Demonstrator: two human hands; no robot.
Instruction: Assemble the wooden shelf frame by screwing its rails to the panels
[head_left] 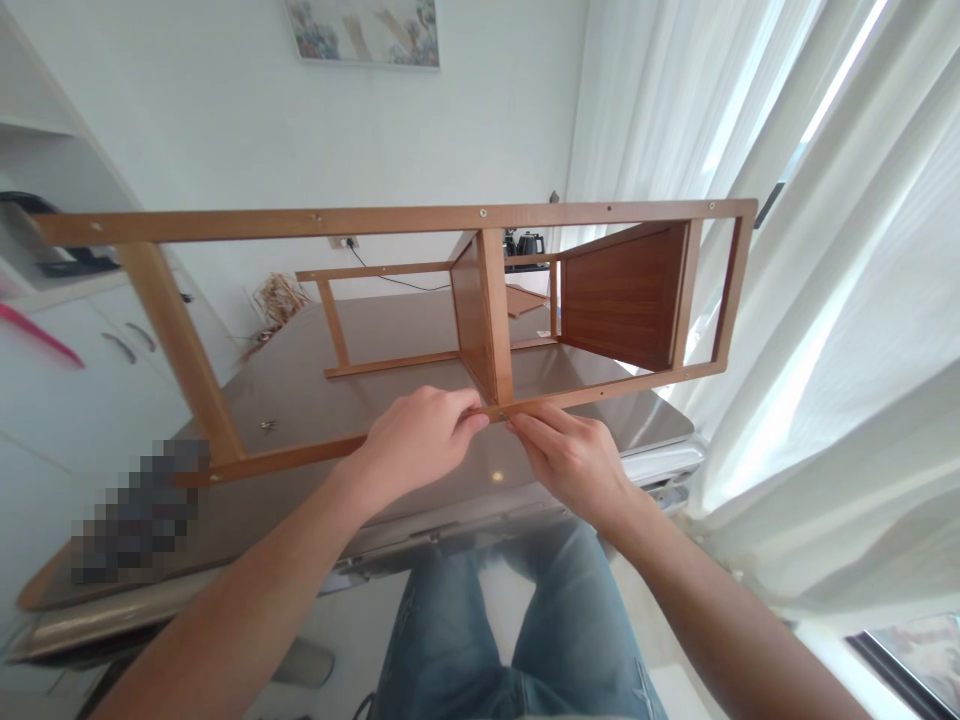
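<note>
A brown wooden shelf frame [405,222] lies on its side, with a middle panel [474,310] and a reddish end panel [626,295] between its rails. My left hand [420,435] is closed around the near lower rail, just left of the middle panel's joint. At that joint, my right hand [574,455] has its fingertips pinched together against the rail. Whatever small piece they hold is too hidden to name. Screw heads show along the upper rail. A few small metal pieces [268,426] lie on the tabletop, seen through the frame's left opening.
The frame rests on a glossy grey table [435,500]. White curtains [825,300] hang close on the right. White cabinets [90,350] stand at the left, and a blurred pixelated patch covers something at the table's left end. A tan bundle [281,300] sits at the back.
</note>
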